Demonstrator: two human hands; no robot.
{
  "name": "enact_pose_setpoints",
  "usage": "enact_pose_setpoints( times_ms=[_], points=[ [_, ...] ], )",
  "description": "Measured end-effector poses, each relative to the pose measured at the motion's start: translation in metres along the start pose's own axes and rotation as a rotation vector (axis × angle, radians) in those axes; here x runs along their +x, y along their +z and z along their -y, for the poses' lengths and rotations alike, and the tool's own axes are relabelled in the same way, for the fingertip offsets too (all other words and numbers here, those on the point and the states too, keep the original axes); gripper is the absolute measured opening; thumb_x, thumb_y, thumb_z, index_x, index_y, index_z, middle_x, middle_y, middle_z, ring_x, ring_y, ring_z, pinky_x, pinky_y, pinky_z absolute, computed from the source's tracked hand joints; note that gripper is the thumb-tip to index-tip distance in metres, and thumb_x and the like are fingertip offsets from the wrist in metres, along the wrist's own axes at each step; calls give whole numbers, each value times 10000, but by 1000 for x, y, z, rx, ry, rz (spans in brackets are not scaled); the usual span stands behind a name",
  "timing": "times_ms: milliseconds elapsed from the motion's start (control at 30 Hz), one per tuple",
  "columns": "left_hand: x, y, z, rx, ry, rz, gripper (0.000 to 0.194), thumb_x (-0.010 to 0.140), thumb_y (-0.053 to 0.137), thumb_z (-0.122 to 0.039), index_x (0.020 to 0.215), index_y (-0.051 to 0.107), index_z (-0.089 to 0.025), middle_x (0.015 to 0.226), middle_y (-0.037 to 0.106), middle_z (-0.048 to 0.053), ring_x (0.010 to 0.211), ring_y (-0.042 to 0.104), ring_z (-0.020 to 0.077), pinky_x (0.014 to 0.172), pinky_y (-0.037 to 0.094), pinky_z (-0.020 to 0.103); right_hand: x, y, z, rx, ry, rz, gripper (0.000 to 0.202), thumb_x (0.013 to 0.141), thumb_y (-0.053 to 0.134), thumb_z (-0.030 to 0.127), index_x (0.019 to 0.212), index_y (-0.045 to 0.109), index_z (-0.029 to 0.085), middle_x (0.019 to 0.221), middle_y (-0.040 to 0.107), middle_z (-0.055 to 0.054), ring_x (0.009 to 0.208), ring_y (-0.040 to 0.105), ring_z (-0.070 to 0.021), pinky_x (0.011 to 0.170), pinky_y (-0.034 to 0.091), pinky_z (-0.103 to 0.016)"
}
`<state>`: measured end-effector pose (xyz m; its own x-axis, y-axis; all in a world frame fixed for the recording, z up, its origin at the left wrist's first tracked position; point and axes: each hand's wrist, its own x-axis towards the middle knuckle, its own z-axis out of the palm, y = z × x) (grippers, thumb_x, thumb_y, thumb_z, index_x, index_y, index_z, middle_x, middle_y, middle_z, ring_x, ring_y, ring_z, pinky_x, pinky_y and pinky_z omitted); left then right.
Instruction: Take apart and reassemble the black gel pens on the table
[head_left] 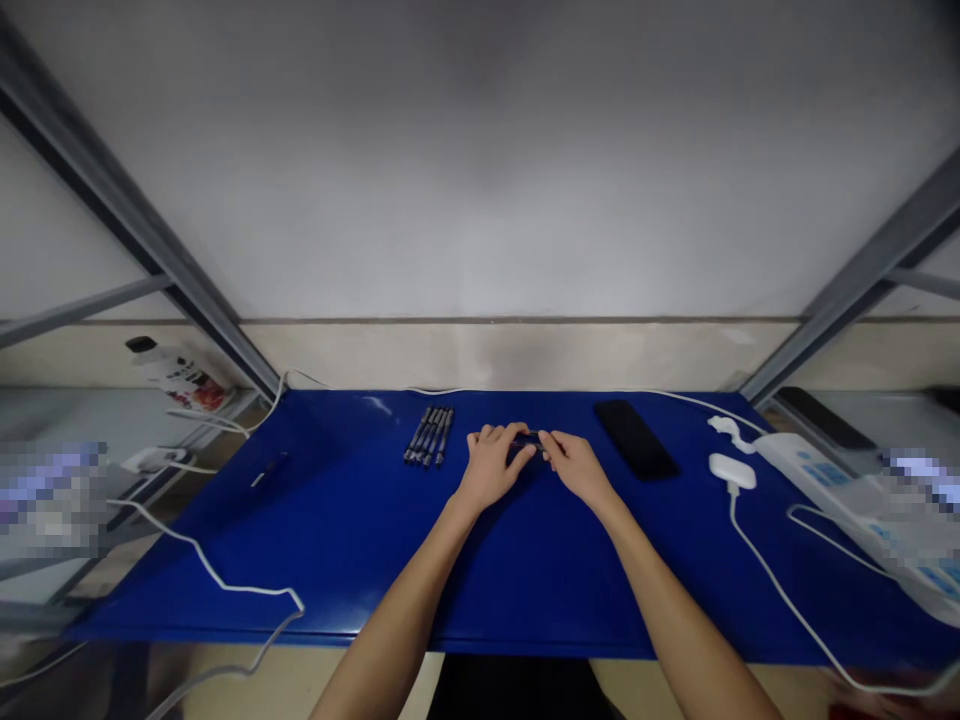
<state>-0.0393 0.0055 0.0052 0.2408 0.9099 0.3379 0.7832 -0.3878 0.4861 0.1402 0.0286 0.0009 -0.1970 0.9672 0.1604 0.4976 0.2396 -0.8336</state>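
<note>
Over the middle of the blue table (360, 550), my left hand (491, 465) and my right hand (571, 460) are close together. Between their fingertips is a slim dark pen (534, 446), mostly covered by the fingers. Left thumb and forefinger close on one side of it; the right fingers pinch its other end. Whether it is in one piece or two I cannot make out. Just left of my left hand, several dark pens (429, 436) lie side by side in a row.
A black phone (636, 438) lies right of my hands. Farther right are a white earbud case (732, 471) on a cable and a white plastic packet (825, 480). At left lie a small dark pen-like piece (268, 470) and a white cable (217, 575). Metal posts (217, 330) flank the table.
</note>
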Motion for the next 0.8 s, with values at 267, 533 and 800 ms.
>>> enact_pose_setpoints(
  times_ms=[267, 533, 800],
  points=[
    [3, 3, 5, 94, -65, -16, 407, 1027, 280, -438, 1034, 647, -262, 925, 626, 44, 943, 482, 210, 831, 276, 363, -1, 3, 2, 144, -15, 39, 334, 899, 532, 533, 840, 601, 212, 645, 617, -3, 579, 585, -159, 572, 445, -263],
    [0, -2, 1, 31, 49, 51, 349, 1006, 342, -477, 1165, 607, -314, 1028, 626, 35, 979, 475, 211, 836, 287, 362, -2, -1, 4, 21, 27, 14, 543, 952, 398, 560, 555, 506, 205, 474, 516, -1, 469, 507, -144, 539, 402, -273],
    [1, 0, 3, 15, 37, 52, 344, 1007, 351, -472, 1147, 614, -302, 1011, 627, 29, 966, 477, 205, 833, 288, 356, -2, 0, 4, 26, -47, -2, 415, 929, 462, 541, 690, 537, 210, 565, 552, 6, 538, 533, -153, 547, 411, -263]
  ],
)
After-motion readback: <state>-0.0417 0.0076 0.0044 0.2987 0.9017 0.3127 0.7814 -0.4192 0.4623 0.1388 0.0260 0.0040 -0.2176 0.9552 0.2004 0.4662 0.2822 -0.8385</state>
